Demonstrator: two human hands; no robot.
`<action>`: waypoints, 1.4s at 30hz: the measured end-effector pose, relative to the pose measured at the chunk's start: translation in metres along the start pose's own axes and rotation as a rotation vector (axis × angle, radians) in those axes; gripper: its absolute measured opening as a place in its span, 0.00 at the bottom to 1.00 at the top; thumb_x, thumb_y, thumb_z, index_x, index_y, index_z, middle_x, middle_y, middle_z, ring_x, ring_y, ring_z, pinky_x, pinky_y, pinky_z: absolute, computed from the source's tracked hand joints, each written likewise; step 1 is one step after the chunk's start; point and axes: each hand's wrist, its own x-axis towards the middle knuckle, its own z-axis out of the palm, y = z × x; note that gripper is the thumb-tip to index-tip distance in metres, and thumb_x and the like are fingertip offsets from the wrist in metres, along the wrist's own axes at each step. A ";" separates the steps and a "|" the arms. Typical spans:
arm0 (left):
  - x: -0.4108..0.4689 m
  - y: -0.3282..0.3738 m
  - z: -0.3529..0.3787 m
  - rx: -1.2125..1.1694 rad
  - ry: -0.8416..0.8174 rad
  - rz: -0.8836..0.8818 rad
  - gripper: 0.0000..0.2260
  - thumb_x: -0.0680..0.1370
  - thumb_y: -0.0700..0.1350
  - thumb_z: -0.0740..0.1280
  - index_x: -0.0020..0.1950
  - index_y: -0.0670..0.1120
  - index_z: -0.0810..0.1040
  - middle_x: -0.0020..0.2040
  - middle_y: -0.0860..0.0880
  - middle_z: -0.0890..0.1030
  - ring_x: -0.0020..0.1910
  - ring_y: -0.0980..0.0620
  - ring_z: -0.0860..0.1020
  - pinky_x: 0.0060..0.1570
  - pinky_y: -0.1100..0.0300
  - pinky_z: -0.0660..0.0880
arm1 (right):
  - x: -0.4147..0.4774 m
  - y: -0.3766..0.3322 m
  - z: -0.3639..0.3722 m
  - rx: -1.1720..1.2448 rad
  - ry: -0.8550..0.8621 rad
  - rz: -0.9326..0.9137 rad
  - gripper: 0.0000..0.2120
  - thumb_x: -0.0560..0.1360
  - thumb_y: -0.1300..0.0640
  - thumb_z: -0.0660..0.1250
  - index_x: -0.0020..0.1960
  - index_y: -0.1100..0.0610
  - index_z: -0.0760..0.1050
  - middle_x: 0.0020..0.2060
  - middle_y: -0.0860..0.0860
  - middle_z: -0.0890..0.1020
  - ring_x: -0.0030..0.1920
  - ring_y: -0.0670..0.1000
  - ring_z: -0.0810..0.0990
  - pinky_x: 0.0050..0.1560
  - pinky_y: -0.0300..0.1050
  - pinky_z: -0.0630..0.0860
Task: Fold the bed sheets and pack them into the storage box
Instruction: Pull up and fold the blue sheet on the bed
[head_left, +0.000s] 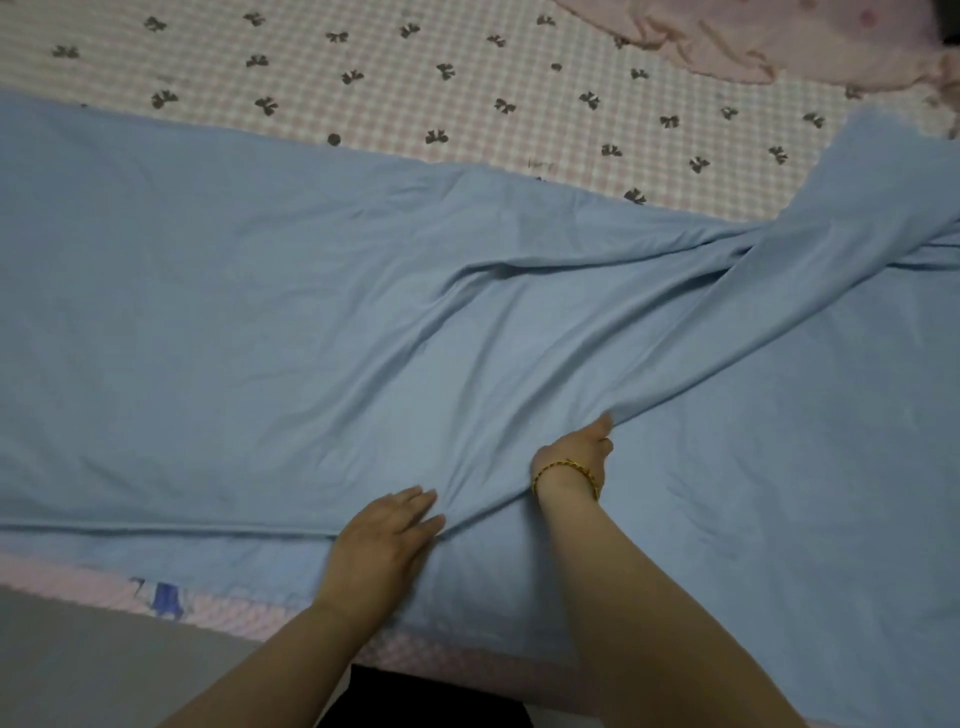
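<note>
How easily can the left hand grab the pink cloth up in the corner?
Probably not from here: the left hand presses the blue sheet at the near edge; the pink cloth lies far across the bed.

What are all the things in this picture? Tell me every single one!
blue sheet: one, light blue, spread across the bed, bunched into folds on the right
bed cover: one, pink-and-white check with dark bows, under the sheet, far side
pink cloth: one, pale pink, crumpled, top right corner
floor: grey, bottom left
bracelet: one, gold, on the right wrist
left hand: one, pressing flat on the sheet's near edge
right hand: one, gripping a fold of the sheet
</note>
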 end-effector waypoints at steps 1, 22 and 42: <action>-0.005 0.002 -0.002 -0.003 -0.031 0.012 0.32 0.83 0.50 0.43 0.38 0.45 0.85 0.44 0.45 0.85 0.40 0.46 0.84 0.45 0.59 0.75 | 0.001 0.007 -0.007 0.051 0.013 0.039 0.32 0.78 0.63 0.57 0.76 0.57 0.42 0.72 0.58 0.59 0.68 0.58 0.66 0.67 0.50 0.64; -0.048 -0.002 -0.009 0.002 -0.313 0.187 0.17 0.65 0.45 0.56 0.35 0.49 0.85 0.41 0.49 0.85 0.37 0.51 0.84 0.30 0.63 0.78 | -0.052 0.144 -0.037 0.378 0.152 0.235 0.08 0.78 0.63 0.57 0.39 0.59 0.66 0.41 0.58 0.75 0.27 0.54 0.72 0.18 0.34 0.70; 0.002 0.109 0.032 -0.038 -0.314 0.035 0.21 0.64 0.55 0.54 0.41 0.51 0.85 0.41 0.54 0.85 0.36 0.59 0.82 0.33 0.70 0.75 | 0.026 0.107 -0.126 -0.772 0.090 -0.144 0.41 0.76 0.60 0.61 0.75 0.56 0.34 0.74 0.56 0.46 0.69 0.57 0.60 0.58 0.47 0.72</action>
